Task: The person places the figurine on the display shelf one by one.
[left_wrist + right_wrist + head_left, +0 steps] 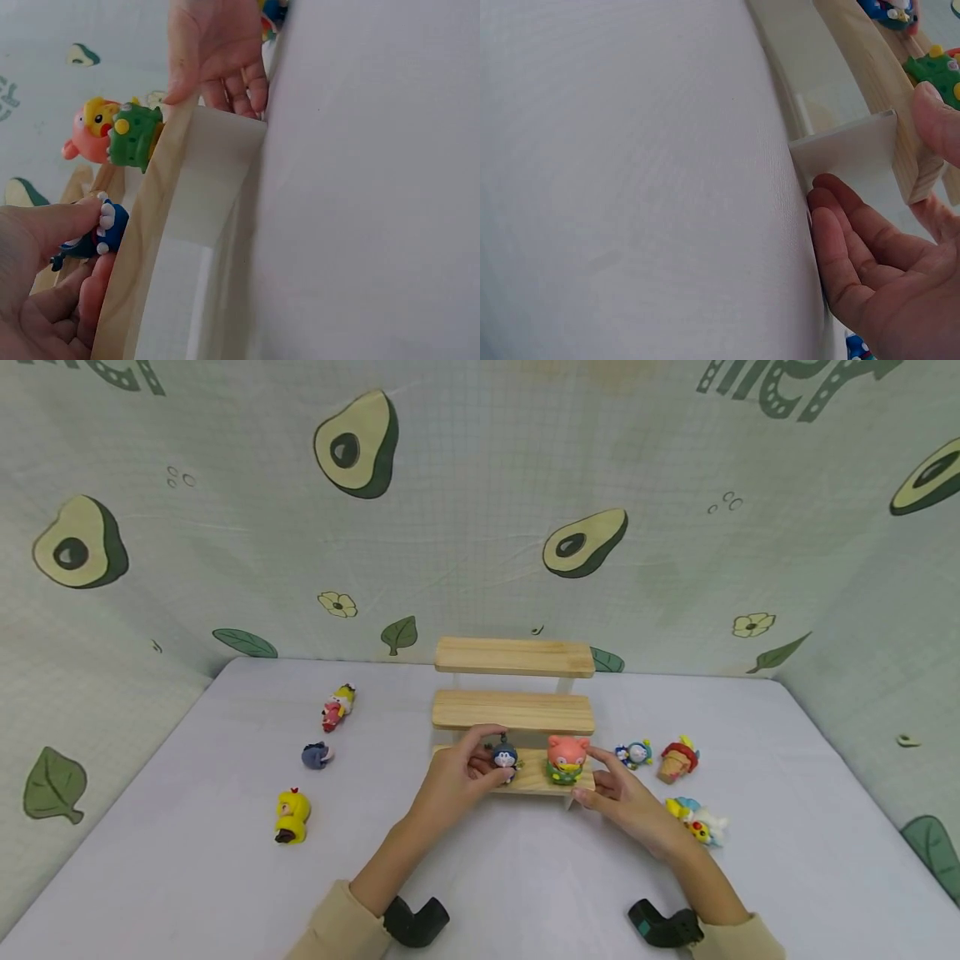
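A wooden three-step display shelf (513, 712) with pale supports stands at the back middle of the table. On its lowest step my left hand (450, 789) pinches a small dark blue figurine (505, 757) between thumb and fingers. The figurine is upright, at the step's left half. To its right stands a pink-headed figurine with a green body (567, 760), untouched by the left hand. My right hand (633, 810) holds the right end of that step, its thumb (937, 124) at the front edge. Its other fingers curve loosely beside the white support (855, 142).
Left of the shelf lie a red-and-yellow figurine (338, 707), a grey-blue one (317, 755) and a yellow one (292, 816). At right are a small blue figurine (634, 754), a brown-and-red one (678, 760) and a blue, white and yellow one (697, 821). Printed cloth (480, 468) hangs behind.
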Demonstrator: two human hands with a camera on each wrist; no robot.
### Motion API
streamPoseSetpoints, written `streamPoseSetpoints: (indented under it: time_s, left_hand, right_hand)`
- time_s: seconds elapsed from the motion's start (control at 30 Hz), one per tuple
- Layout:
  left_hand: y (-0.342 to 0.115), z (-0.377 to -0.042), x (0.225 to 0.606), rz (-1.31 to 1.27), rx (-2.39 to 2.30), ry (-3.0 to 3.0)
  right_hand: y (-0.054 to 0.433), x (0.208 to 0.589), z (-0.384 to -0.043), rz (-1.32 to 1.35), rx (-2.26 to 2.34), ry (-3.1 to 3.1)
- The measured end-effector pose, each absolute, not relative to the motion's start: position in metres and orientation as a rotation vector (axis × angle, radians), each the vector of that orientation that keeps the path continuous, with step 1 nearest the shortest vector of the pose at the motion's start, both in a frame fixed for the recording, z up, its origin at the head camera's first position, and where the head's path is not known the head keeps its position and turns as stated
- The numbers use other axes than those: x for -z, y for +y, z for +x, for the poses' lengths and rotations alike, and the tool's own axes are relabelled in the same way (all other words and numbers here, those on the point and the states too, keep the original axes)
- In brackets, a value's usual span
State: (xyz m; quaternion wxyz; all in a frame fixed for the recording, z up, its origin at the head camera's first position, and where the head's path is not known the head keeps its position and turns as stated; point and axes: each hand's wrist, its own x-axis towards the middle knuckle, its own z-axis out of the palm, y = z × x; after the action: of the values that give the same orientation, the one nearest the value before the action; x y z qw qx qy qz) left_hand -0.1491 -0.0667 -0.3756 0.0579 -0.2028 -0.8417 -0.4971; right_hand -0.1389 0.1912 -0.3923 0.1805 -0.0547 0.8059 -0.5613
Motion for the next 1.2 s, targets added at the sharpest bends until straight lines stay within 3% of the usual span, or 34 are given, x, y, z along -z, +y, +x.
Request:
streamPoseSetpoints:
  time_s: [0.47, 1.2]
  left_hand:
    - [-0.048, -0.143, 0.379, -0.532, 1.016, -2.559]
    - [-0.057, -0.146, 0.374, -0.575, 1.163, -2.701]
  right_hand:
    - [0.191, 0.392, -0.139, -0.157, 1.57, 2.29]
    - [0.19, 0.395, -0.14, -0.156, 1.578, 2.296]
